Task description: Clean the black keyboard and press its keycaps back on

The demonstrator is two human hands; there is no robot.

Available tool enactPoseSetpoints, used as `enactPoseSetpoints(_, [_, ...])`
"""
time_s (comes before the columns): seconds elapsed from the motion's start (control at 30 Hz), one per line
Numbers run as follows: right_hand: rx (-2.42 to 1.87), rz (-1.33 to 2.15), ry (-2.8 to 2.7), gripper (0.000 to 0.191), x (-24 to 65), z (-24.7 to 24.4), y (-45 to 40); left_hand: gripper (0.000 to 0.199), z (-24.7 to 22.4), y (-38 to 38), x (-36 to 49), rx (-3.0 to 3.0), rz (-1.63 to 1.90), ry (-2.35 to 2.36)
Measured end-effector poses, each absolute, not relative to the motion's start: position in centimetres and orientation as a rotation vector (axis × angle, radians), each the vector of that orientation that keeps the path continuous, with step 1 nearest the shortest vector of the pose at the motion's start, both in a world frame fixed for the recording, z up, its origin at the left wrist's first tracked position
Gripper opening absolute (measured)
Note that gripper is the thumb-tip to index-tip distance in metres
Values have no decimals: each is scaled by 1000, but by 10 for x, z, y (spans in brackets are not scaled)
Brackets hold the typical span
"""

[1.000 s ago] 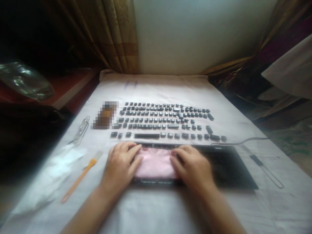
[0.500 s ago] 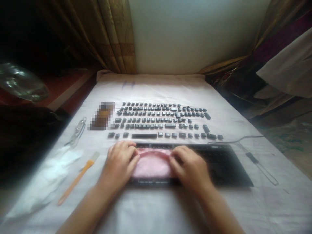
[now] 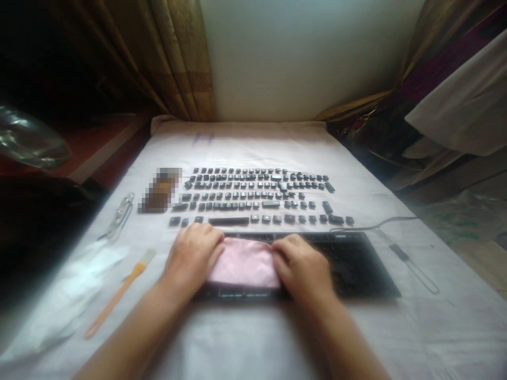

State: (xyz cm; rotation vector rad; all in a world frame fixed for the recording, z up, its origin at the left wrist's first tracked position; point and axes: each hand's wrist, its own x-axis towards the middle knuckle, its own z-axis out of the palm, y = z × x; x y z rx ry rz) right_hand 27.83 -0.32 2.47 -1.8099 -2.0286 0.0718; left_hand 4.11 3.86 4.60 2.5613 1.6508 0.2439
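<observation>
Head view: a smooth pink cloth (image 3: pixel 246 263), thin and roughly rectangular with soft creases, is stretched flat across the left part of a black keyboard base (image 3: pixel 358 264), a long, slim slab whose surface blurs into dark texture. Beyond it, small blocky dark keycaps (image 3: pixel 289 218) stand in loose rows on a matt, faintly wrinkled white tablecloth (image 3: pixel 253 150), with a long narrow bar (image 3: pixel 228 221) in the nearest row. To the left lie a brush (image 3: pixel 118 293) with a slender orange handle and pale bristles, and a crumpled white cloth (image 3: pixel 71 295). On the right, a wire tool (image 3: pixel 399 252) with a dark grip and thin looped end lies near a thin cable (image 3: pixel 380 226).

The left hand (image 3: pixel 193 256) is mostly closed, fingers curled over the pink cloth's left edge. The right hand (image 3: pixel 304 264), also bent nearly closed, grips its right edge between thumb and fingers.
</observation>
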Motion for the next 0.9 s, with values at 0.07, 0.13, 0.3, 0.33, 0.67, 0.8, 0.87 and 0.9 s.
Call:
enactPoseSetpoints(0.07, [-1782,81,-2033,13,278,25,-3,8,47,39,42,2556,233,1638])
enactPoseSetpoints(0.13, [-1755,53,-2023,12,278,26,-3,10,48,40,42,2572,247,1610])
enactPoseSetpoints(0.3, [-1704,85,-1947,12,277,30,-3,16,50,37,39,2602,324,1566])
enactPoseSetpoints(0.33, [-1704,115,-1929,13,278,31,-3,16,50,36,38,2587,346,1559])
enactPoseSetpoints(0.67, [-1584,297,-1915,14,277,33,-5,26,54,27,24,2472,471,1507])
enactPoseSetpoints(0.8, [-1550,300,-1922,15,276,32,-6,26,56,26,22,2438,456,1531])
enactPoseSetpoints(0.87, [-1547,314,-1929,15,275,32,-6,23,56,26,22,2431,452,1544])
enactPoseSetpoints(0.9, [-1544,327,-1931,15,275,32,-5,22,56,26,22,2430,447,1551])
